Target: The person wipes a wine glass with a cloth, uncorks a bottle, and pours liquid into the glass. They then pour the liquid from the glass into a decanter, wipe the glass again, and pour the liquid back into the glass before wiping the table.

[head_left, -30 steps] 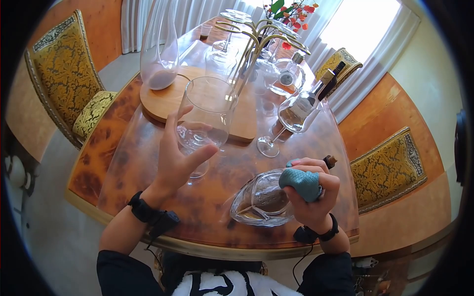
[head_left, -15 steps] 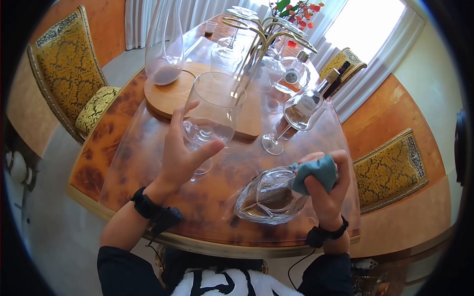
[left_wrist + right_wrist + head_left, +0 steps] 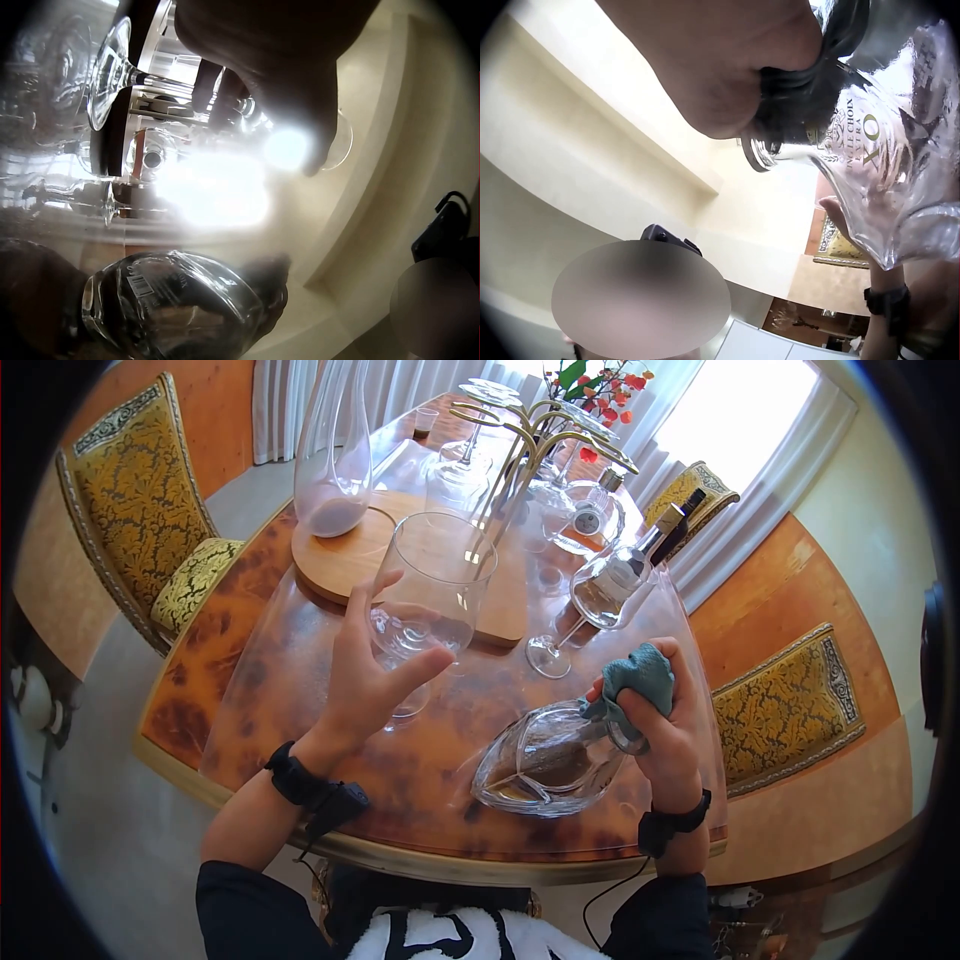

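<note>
In the head view, my left hand point(image 3: 370, 670) holds a large clear wine glass point(image 3: 435, 575) upright, thumb in front of the bowl and fingers behind it. The glass's foot shows low, beside the palm. My right hand point(image 3: 668, 735) grips a crumpled teal cloth point(image 3: 645, 680) at the neck of a cut-glass liquor bottle point(image 3: 545, 765). The bottle is tilted on its side with its neck toward that hand; brownish tones show through its body. In the right wrist view, gold "XO" lettering marks the bottle point(image 3: 874, 142), and its round mouth extends beyond the dark-looking cloth point(image 3: 799, 101).
A wooden board point(image 3: 500, 610) bears a tall decanter point(image 3: 335, 510) and a gold glass rack point(image 3: 525, 435). Another stemmed glass point(image 3: 550, 655) stands before a dark-necked bottle point(image 3: 662, 535) at right. Farther back is a round bottle point(image 3: 588, 525). Upholstered chairs point(image 3: 140, 500) flank the table.
My right hand and the cloth have shifted up and slightly right, baring a ring at the bottle's neck. My left hand keeps the glass in nearly the same place; the view has shifted slightly.
</note>
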Available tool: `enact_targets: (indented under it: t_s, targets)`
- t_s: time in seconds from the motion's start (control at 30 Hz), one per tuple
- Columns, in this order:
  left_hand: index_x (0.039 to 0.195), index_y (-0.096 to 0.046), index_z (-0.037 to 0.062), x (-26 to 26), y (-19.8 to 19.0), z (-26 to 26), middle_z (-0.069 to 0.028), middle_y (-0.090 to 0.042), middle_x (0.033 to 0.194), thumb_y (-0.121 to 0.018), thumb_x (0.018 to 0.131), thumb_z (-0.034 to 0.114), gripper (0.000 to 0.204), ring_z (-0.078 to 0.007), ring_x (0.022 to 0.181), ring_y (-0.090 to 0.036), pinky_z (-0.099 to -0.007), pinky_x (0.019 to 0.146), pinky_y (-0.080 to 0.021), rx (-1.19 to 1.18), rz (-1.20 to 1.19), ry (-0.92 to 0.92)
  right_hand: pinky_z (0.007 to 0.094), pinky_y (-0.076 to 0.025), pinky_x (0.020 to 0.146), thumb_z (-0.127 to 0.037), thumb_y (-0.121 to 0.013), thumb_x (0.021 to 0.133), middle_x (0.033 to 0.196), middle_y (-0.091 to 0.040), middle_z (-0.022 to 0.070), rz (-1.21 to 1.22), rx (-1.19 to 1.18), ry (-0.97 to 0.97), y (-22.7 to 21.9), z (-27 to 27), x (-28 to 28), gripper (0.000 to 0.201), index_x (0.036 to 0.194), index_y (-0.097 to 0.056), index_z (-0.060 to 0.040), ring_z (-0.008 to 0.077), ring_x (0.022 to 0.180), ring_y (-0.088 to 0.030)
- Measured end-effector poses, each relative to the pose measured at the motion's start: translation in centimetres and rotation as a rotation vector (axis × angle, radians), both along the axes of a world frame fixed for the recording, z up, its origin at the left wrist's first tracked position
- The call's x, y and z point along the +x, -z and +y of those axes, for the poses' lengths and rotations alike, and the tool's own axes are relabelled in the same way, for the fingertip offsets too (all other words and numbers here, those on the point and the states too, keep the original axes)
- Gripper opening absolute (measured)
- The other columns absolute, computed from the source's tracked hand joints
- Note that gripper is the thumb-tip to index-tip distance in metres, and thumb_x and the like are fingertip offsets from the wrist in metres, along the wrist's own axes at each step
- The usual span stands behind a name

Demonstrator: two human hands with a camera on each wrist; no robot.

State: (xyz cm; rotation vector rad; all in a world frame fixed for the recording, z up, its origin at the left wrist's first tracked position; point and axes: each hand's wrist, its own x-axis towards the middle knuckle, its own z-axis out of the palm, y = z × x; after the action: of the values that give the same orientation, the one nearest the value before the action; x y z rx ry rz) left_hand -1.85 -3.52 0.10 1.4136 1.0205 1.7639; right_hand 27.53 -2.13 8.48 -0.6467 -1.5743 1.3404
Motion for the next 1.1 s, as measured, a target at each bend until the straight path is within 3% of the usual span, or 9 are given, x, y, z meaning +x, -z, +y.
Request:
enact_targets:
  t_s: [0.17, 0.23, 0.47, 0.67, 0.93, 1.07, 1.1]
  targets:
    - [0.147, -0.033, -0.0017, 0.0, -0.3, -0.2, -0.0184, -0.065, 0.114, -0.085, 0.079, 0.045, 0.097, -0.0197, 0.096, -0.07, -0.03, 0.086, -0.056, -0.007, 0.001, 0.002, 0.0402, -0.059, 0.086, 0.002, -0.058, 0.095, 0.106, -0.068, 0.0186, 0.07, -0.105, -0.007, -0.3, 0.4, -0.1, 0.032, 0.123, -0.046, -0.0051, 0.0279, 0.096, -0.072]
    - [0.143, -0.037, -0.0029, 0.1, -0.5, -0.3, -0.0173, -0.069, 0.11, -0.087, 0.079, 0.03, 0.088, -0.02, 0.099, -0.069, -0.0317, 0.091, -0.054, -0.003, -0.029, 0.0, 0.042, -0.059, 0.085, -0.002, -0.058, 0.098, 0.106, -0.067, 0.0195, 0.09, -0.159, -0.012, -0.1, 0.8, 0.1, 0.03, 0.125, -0.046, -0.0053, 0.0296, 0.096, -0.072]
    - [0.143, -0.037, -0.0025, 0.0, -0.5, -0.3, -0.0168, -0.069, 0.11, -0.088, 0.078, 0.033, 0.089, -0.0197, 0.1, -0.068, -0.0319, 0.092, -0.053, -0.004, -0.021, -0.009, 0.0404, -0.06, 0.085, -0.004, -0.057, 0.099, 0.106, -0.067, 0.0198, 0.142, -0.196, -0.012, 1.1, 1.6, 0.9, 0.029, 0.125, -0.045, -0.0048, 0.0295, 0.1, -0.07]
    - [0.142, -0.038, -0.0026, 0.0, -0.4, -0.3, -0.0158, -0.069, 0.109, -0.088, 0.077, 0.037, 0.091, -0.02, 0.101, -0.068, -0.0325, 0.092, -0.052, 0.007, -0.002, -0.011, 0.0386, -0.059, 0.086, -0.004, -0.057, 0.1, 0.106, -0.066, 0.0186, 0.052, -0.137, 0.097, 3.1, 2.4, 2.9, 0.025, 0.122, -0.045, -0.0048, 0.0284, 0.103, -0.069]
    - [0.142, -0.038, -0.0025, 0.1, -0.6, -0.5, -0.0154, -0.069, 0.108, -0.088, 0.078, 0.036, 0.09, -0.0195, 0.1, -0.068, -0.0324, 0.092, -0.052, 0.001, -0.022, -0.006, 0.0264, -0.054, 0.089, -0.007, -0.063, 0.098, 0.116, -0.068, 0.01, -0.221, -0.087, 0.188, 5.4, 3.6, 5.1, 0.025, 0.121, -0.055, -0.0009, 0.0135, 0.102, -0.067]
    - [0.143, -0.038, -0.0027, 0.1, -0.5, -0.4, -0.0153, -0.069, 0.108, -0.088, 0.077, 0.035, 0.09, -0.0193, 0.1, -0.068, -0.0321, 0.092, -0.052, 0.002, -0.013, -0.012, 0.0276, -0.053, 0.09, -0.006, -0.063, 0.098, 0.115, -0.069, 0.0083, -0.293, -0.003, 0.108, 4.9, 3.4, 5.8, 0.024, 0.12, -0.06, 0.0016, 0.0132, 0.102, -0.067]
    - [0.143, -0.038, -0.0028, 0.0, -0.5, -0.4, -0.0152, -0.069, 0.108, -0.088, 0.077, 0.035, 0.091, -0.0193, 0.1, -0.068, -0.032, 0.092, -0.052, 0.004, -0.008, -0.016, 0.0291, -0.054, 0.092, -0.013, -0.07, 0.094, 0.117, -0.07, 0.0102, -0.41, 0.057, 0.108, 4.9, 3.6, 6.5, 0.033, 0.122, -0.06, 0.0021, 0.015, 0.103, -0.067]
